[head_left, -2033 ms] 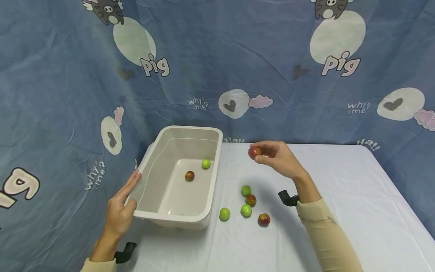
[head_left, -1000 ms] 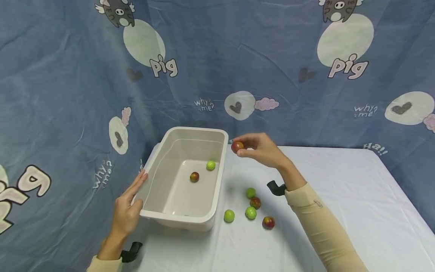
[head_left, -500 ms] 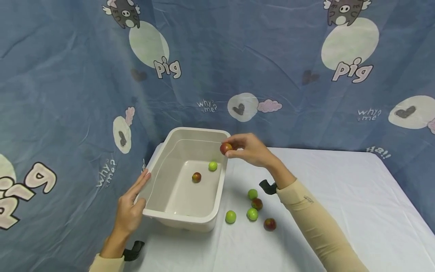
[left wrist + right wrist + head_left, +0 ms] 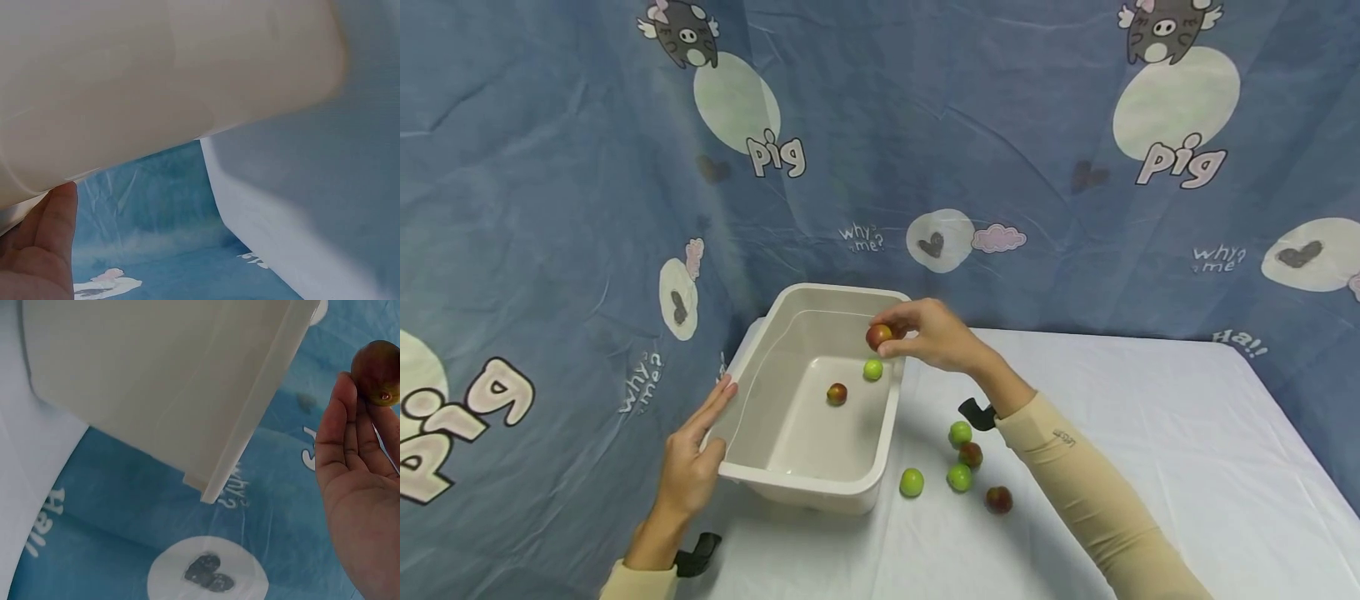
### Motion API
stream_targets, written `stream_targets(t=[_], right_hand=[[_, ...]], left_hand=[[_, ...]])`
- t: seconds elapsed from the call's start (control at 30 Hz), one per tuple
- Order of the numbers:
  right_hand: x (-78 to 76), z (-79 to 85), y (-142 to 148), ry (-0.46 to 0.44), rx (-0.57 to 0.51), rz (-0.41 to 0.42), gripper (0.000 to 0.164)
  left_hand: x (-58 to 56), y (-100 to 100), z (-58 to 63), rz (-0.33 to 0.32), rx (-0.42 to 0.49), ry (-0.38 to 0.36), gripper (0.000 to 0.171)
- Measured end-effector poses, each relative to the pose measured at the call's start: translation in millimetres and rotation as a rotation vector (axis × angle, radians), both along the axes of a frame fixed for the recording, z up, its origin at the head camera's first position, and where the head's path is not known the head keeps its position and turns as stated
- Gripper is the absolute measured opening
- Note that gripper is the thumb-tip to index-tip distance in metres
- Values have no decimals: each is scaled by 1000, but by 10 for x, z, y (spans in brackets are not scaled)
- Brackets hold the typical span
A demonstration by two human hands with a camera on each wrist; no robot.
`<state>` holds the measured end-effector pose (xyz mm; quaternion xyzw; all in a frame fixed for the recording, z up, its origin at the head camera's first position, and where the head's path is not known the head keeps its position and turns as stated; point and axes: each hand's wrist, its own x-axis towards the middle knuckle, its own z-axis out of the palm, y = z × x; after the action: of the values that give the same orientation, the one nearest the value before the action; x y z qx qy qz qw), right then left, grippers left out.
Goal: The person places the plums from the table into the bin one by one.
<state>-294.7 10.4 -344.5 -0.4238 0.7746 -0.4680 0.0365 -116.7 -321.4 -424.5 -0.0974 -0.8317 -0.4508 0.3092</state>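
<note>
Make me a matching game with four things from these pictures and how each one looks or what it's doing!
Things:
1. right hand
2. left hand
3. tub
4. backdrop

Clues:
A. blue, with "pig" lettering
B. touching the tub's left side
C. pinching a reddish fruit
D. pale, with a green fruit inside

Right pairs: 1-C, 2-B, 3-D, 4-A

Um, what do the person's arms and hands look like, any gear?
The gloveless left hand and right hand emerge from a beige fabric left sleeve and matching right sleeve, which carries a small dark marking near its cuff. A curved black attachment sits at each wrist.
</note>
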Motion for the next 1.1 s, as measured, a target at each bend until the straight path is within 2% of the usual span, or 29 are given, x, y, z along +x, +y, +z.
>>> stream_targets(t=[0.3, 0.57, 1.1], right_hand=[[29, -13, -51, 17, -6, 6, 42], [53, -39, -15, -16, -25, -19, 47], [46, -67, 124, -44, -45, -24, 46]], left_hand=[[-11, 15, -6, -2, 11, -8, 72], [-22, 19, -11, -10, 15, -19, 72], [4, 3, -15, -6, -10, -50, 72]])
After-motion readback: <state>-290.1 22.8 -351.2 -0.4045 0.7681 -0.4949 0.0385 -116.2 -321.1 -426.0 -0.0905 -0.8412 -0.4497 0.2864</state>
